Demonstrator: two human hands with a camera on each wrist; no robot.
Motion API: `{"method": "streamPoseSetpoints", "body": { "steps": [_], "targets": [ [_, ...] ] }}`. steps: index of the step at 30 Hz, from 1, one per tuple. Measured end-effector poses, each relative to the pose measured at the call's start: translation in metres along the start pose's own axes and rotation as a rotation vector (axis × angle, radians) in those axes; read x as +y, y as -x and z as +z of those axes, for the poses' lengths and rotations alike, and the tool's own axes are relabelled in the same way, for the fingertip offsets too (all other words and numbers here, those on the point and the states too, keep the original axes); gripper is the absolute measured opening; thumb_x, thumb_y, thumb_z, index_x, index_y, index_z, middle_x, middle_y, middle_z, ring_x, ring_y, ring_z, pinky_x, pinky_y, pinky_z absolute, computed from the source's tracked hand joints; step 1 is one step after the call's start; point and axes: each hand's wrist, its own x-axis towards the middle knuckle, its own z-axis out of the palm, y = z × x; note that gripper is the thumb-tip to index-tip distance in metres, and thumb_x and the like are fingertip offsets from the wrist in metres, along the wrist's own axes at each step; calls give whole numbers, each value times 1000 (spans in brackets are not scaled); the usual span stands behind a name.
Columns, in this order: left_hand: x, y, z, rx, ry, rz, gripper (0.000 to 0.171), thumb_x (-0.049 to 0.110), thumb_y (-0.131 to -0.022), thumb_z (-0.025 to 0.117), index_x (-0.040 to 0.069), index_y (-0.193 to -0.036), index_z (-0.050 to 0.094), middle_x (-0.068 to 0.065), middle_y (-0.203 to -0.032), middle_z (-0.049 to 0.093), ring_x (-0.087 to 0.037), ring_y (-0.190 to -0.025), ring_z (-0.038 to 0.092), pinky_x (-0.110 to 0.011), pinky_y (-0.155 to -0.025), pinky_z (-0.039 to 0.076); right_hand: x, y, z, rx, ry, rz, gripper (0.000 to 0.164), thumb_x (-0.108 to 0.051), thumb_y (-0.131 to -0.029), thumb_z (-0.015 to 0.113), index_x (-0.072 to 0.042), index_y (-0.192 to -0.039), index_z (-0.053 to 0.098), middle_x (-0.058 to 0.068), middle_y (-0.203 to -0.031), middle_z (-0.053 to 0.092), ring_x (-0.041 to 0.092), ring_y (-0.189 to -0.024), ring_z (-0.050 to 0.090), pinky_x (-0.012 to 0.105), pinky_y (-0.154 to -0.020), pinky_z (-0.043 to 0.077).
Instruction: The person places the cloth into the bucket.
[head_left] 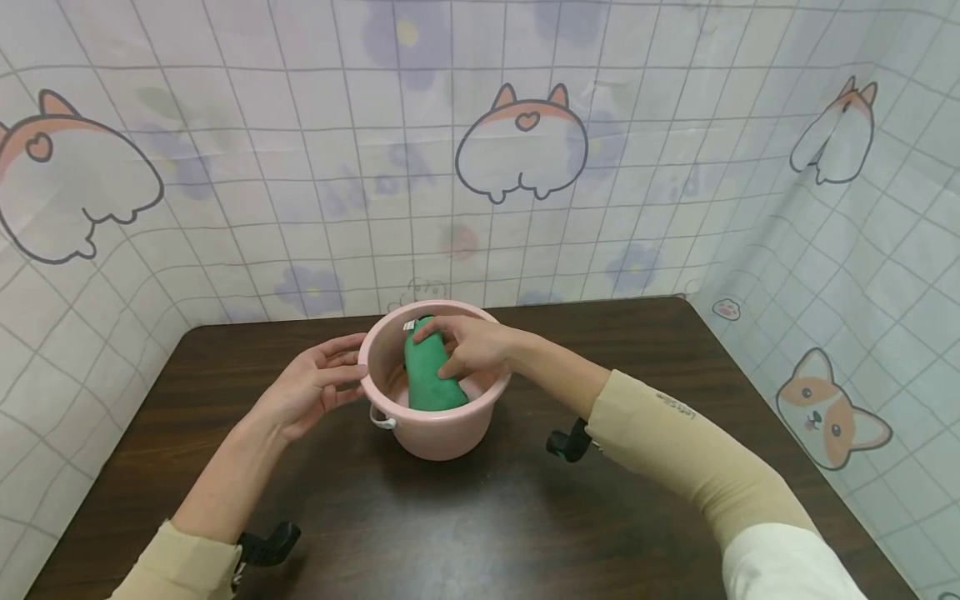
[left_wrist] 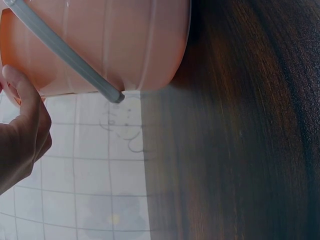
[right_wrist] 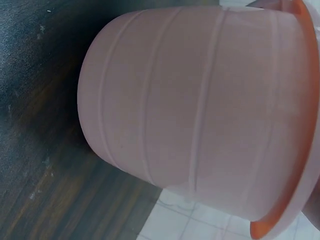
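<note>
A pink bucket point(head_left: 442, 435) stands upright on the dark table, and its ribbed side fills much of both wrist views. Inside it leans a green plush toy point(head_left: 429, 372), narrower at the top, with a small white tag near that end. My right hand point(head_left: 472, 343) reaches over the bucket's right rim and grips the toy between thumb and fingers. On the other side, my left hand point(head_left: 322, 379) touches the left rim with relaxed fingers. In the right wrist view the bucket wall hides the toy and nearly all of the hand.
A pale bucket handle point(left_wrist: 65, 52) hangs down along the outside of the bucket. The dark wood table point(head_left: 360, 517) reaches back to a white tiled-print wall sheet point(head_left: 375, 208) close behind the bucket. More of this sheet stands at the left and right.
</note>
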Motion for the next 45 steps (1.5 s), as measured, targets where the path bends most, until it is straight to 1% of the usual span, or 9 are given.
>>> {"method": "streamPoseSetpoints", "body": {
  "steps": [6, 14, 17, 22, 27, 31, 36, 43, 45],
  "targets": [
    [-1, 0, -2, -3, 5, 1, 64, -2, -101, 62, -5, -155, 29, -8, -122, 61, -15, -101, 66, -28, -84, 58, 0, -5, 5, 39, 40, 31, 58, 9, -93, 66, -11, -145, 49, 14, -142, 46, 28, -123, 51, 34, -87, 56],
    [-1, 2, -2, 8, -1, -7, 66, -1, -101, 62, -4, -156, 27, -9, -123, 60, -15, -102, 66, -28, -85, 58, 0, -8, 12, 72, -11, 63, 56, 13, -92, 66, -6, -141, 48, 14, -135, 47, 25, -114, 53, 31, -84, 57],
    [0, 1, -3, 7, -4, -6, 66, -1, -101, 63, -4, -156, 27, -10, -124, 59, -16, -102, 66, -28, -85, 58, -1, -7, 12, 85, 39, 56, 55, 12, -91, 67, -5, -140, 48, 14, -137, 46, 25, -116, 51, 30, -84, 55],
    [1, 0, -3, 10, -6, 0, 64, -1, -101, 63, -3, -155, 30, -10, -124, 59, -16, -102, 66, -28, -85, 58, -5, -4, 11, 119, 190, 11, 53, 7, -90, 72, -5, -137, 50, 13, -133, 50, 25, -116, 50, 30, -87, 53],
    [0, 1, -2, 10, -4, 5, 63, -1, -101, 63, -3, -155, 30, -9, -123, 60, -17, -103, 65, -29, -86, 58, -7, 4, 11, 122, 269, -11, 58, -4, -91, 78, -3, -141, 48, 15, -130, 55, 26, -117, 53, 33, -92, 53],
    [-1, 3, -1, 12, -3, 7, 63, -1, -101, 63, -3, -155, 31, -10, -124, 59, -17, -104, 65, -29, -86, 58, -10, 12, 10, 142, 314, -21, 63, -13, -91, 80, -5, -144, 47, 16, -139, 53, 25, -125, 54, 34, -97, 51],
    [-2, 5, -2, 20, -2, 3, 63, 0, -101, 63, -2, -155, 32, -10, -125, 58, -17, -103, 66, -30, -87, 58, -13, 24, 7, 147, 315, -82, 66, -10, -92, 79, -1, -146, 42, 20, -151, 43, 33, -139, 46, 43, -110, 44],
    [-2, 7, -3, 29, 18, 25, 52, 7, -104, 62, 4, -150, 38, -6, -122, 61, -14, -98, 67, -30, -86, 58, -8, 43, -4, 265, 425, -119, 66, -21, -91, 79, -7, -147, 45, 11, -152, 46, 29, -142, 43, 48, -109, 45],
    [-3, 8, -5, 34, 24, 38, 45, 10, -105, 61, 7, -146, 43, -4, -121, 62, -14, -99, 66, -30, -86, 57, -3, 51, -8, 309, 408, -149, 60, -21, -93, 77, -8, -145, 48, 9, -150, 48, 28, -140, 46, 47, -108, 46]
  ]
}}
